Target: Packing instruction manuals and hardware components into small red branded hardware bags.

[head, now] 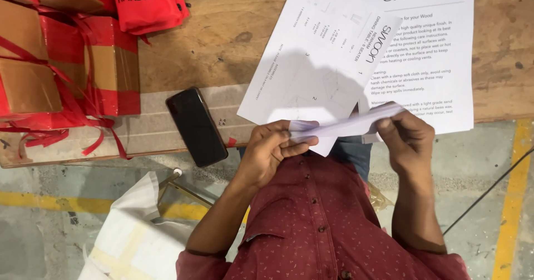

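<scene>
My left hand (272, 149) and my right hand (406, 135) both grip a folded white paper (347, 127), held edge-on in front of my chest. The left fingers pinch its left end, the right fingers its right end. Just beyond it, on the wooden board (222, 35), lie two printed white sheets: an instruction sheet with diagrams (311, 63) and a care sheet with text (439, 52) under it on the right.
A black phone (196, 126) lies face-down near the board's front edge, left of my hands. Red-wrapped cardboard boxes (61, 63) and a red bag (147, 2) sit at far left. White packaging (133, 235) and a black cable (489, 188) are on the concrete floor.
</scene>
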